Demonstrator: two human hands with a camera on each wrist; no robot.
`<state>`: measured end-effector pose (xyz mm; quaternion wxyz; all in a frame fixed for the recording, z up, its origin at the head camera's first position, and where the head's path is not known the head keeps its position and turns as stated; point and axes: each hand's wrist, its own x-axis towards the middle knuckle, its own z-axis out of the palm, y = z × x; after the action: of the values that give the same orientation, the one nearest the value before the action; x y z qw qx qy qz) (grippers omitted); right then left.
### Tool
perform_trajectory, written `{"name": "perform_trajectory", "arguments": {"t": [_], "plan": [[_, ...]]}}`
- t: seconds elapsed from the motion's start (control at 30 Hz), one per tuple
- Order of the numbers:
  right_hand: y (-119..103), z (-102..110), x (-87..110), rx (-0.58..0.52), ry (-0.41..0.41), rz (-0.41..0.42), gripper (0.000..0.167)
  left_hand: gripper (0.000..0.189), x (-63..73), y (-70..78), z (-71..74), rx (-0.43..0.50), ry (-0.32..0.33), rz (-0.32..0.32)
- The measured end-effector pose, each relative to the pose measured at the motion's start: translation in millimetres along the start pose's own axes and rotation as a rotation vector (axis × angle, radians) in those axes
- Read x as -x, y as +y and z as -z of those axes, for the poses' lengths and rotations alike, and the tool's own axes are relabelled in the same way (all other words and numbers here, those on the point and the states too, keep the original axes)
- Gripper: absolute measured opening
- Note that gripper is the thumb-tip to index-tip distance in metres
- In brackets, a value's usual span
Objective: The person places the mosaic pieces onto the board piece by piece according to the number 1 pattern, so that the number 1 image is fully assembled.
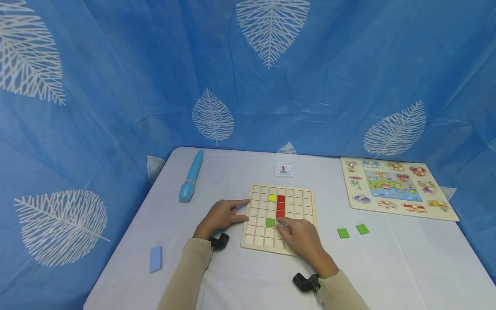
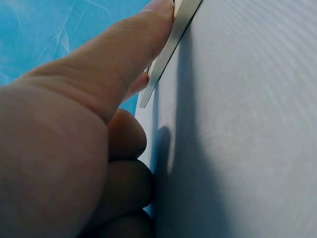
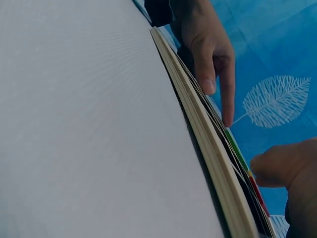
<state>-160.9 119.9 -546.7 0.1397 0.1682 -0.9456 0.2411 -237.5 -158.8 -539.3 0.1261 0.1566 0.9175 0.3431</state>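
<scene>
A wooden grid board (image 1: 255, 240) lies on the table. It holds a column of red square tiles (image 1: 280, 206), a yellow tile (image 1: 272, 197) left of the top red one, and a green tile (image 1: 270, 222) lower down. At the board's left edge, my left hand (image 1: 222, 215) touches the frame with an extended index finger and thumb; the left wrist view shows the thumb (image 2: 124, 49) against the edge. My right hand (image 1: 302, 237) has its fingertips bent down at the board, just right of the green tile and below the red column. Whether they pinch a tile is hidden.
Two loose green tiles (image 1: 352, 231) lie right of the board. A small pattern card (image 1: 283, 170) sits behind it. A wooden knob puzzle (image 1: 399, 185) stands at back right, a blue wand-like object (image 1: 191, 178) at back left, and a light-blue block (image 1: 156, 259) at front left.
</scene>
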Motion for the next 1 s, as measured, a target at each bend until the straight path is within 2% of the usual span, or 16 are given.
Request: {"name": "perform_trajectory", "arguments": {"t": [0.23,0.5,0.77,1.0], "plan": [[6.8,8.2,2.3,-0.003,0.047,-0.018,0.019,0.065,1.1,-0.2,1.3,0.026,0.005,-0.010],[20.4,15.7,10.5,0.008,0.147,-0.006,0.021,0.065,2.1,0.3,0.8,0.022,0.006,-0.015],[31.0,26.9,22.1,0.025,0.186,-0.061,0.024,0.065,1.6,2.3,1.9,-0.003,0.006,-0.005],[42.4,38.5,36.0,0.026,0.193,-0.148,0.024,0.065,1.9,2.1,1.9,-0.013,0.006,0.006]]}}
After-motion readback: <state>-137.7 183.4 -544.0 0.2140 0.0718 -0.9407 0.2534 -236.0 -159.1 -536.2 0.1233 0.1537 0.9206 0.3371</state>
